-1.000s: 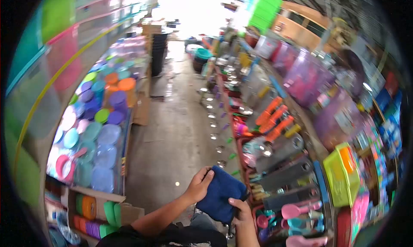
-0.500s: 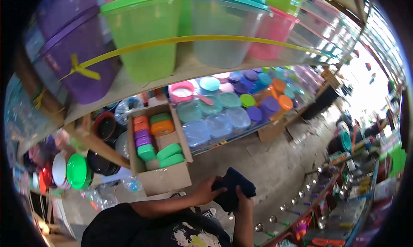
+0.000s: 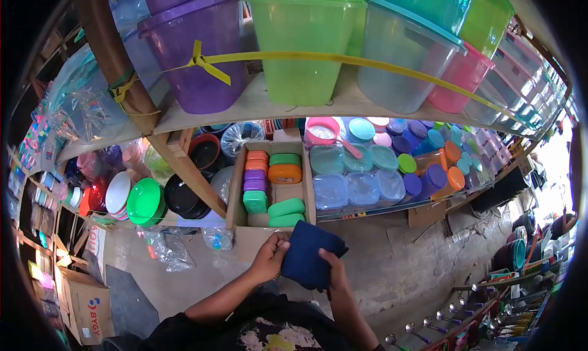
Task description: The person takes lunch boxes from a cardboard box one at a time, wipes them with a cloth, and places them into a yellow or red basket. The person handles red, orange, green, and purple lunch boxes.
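A dark blue folded cloth [image 3: 311, 256] is held out in front of my chest between both hands. My left hand [image 3: 270, 257] pinches its left edge, thumb on the near face. On the right side my right hand [image 3: 334, 270] grips the cloth with the thumb lying over it. Just beyond stands an open cardboard box [image 3: 310, 192] holding orange, purple and green plastic containers. Two light green containers [image 3: 286, 212] lie in its near right part, close to the cloth.
Overhead, a wooden shelf [image 3: 294, 111] bears large bins, with a yellow strap [image 3: 275, 56] across them. Lidded tubs [image 3: 331, 190] cover the display to the right. Basins [image 3: 145, 201] stand at left. Ladles [image 3: 422, 336] hang at lower right. A cardboard carton [image 3: 86, 308] sits lower left.
My view has swung right-side up and toward the left, so the shelf and box appear shifted right. The cloth now shows a broader flat face, still in both hands.
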Available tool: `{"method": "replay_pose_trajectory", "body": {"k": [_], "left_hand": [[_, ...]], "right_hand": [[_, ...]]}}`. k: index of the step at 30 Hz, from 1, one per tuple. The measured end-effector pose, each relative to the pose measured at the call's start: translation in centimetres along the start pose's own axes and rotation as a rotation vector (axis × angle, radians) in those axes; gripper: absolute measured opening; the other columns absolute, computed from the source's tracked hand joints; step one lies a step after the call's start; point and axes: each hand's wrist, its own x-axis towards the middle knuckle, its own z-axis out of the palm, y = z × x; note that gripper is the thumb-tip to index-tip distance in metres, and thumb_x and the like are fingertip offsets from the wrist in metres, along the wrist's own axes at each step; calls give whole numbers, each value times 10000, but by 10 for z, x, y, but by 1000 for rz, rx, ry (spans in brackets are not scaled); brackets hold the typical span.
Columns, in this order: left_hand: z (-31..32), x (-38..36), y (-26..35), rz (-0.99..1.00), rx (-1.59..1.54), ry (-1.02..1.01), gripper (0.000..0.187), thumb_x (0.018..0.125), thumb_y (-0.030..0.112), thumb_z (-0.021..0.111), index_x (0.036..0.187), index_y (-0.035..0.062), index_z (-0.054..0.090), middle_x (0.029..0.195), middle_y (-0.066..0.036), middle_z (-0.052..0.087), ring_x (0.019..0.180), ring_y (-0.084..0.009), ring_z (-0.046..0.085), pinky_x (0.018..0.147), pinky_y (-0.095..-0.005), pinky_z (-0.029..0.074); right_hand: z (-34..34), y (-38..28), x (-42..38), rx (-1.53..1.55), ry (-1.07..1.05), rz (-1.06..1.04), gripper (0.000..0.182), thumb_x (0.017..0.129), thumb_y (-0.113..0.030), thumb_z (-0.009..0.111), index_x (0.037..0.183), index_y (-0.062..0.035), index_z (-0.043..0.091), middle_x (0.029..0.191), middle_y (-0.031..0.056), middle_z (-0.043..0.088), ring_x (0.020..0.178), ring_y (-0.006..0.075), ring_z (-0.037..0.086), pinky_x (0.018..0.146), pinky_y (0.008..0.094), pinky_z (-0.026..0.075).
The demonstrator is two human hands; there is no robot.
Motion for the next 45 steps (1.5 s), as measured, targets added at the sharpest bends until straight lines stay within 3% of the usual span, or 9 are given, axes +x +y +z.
{"method": "replay_pose_trajectory", "body": {"k": [8,20,27,29,31,33,37,40,45], "left_hand": [[-61,97,18,136,560,-164,417,881,94,661,1266,31,514,1189,-203,625,1085,-339,627,898,-417,513],[-60,182,-38,33,1245,-528,584,792,198,704,1303,83,447,1168,-249,611,1075,-406,622,896,-482,513],[-76,173,13,161,849,-306,604,788,181,703,1316,-36,505,1214,-252,605,1105,-372,615,971,-404,494],[-79,158,13,-313,-89,-231,606,814,143,671,1362,-16,467,1260,-204,599,1165,-319,598,994,-400,490],[-68,137,28,-363,-316,-293,643,829,99,635,1418,0,397,1327,-170,562,1212,-294,576,1012,-422,489],[-45,106,60,-430,-746,-462,596,840,105,627,1396,18,430,1323,-164,561,1231,-299,559,1078,-439,440],[-14,74,72,-318,-795,-608,619,939,328,606,1451,57,386,1399,-156,508,1278,-295,525,1121,-441,391],[-4,74,95,-447,-1020,-556,858,929,718,324,1516,93,297,1499,-131,421,1358,-282,446,1156,-448,334],[20,47,109,-380,-747,-517,792,958,675,336,1525,125,282,1540,-118,355,1382,-269,408,1155,-444,329]], "right_hand": [[8,0,7,160,-28,-148,463,830,-113,699,1243,17,534,1118,152,631,993,295,659,842,438,566],[11,38,1,191,240,-352,422,857,-63,649,1246,42,525,1166,185,624,1038,338,649,919,487,542],[7,38,-6,-85,303,-576,401,950,-178,636,1292,6,537,1176,55,621,1049,184,594,913,323,477],[15,32,-15,-191,254,-628,444,963,-186,609,1344,10,494,1252,89,592,1124,210,572,953,339,457],[24,25,-18,-295,214,-683,487,976,-193,582,1396,15,451,1328,123,564,1198,236,549,994,355,438],[40,15,-16,-807,130,-1148,623,960,-163,566,1488,34,301,1511,241,364,1391,339,388,1088,411,359],[78,4,-42,-1102,165,-1305,768,921,-173,589,1518,68,170,1576,317,143,1479,430,176,1146,489,265],[79,-7,-50,-1353,199,-1314,849,891,-227,624,1511,93,139,1563,342,131,1458,492,169,1149,543,233],[78,-37,-57,-1442,301,-1405,876,850,-376,600,1506,72,232,1554,311,223,1457,483,188,1163,559,177]]}}
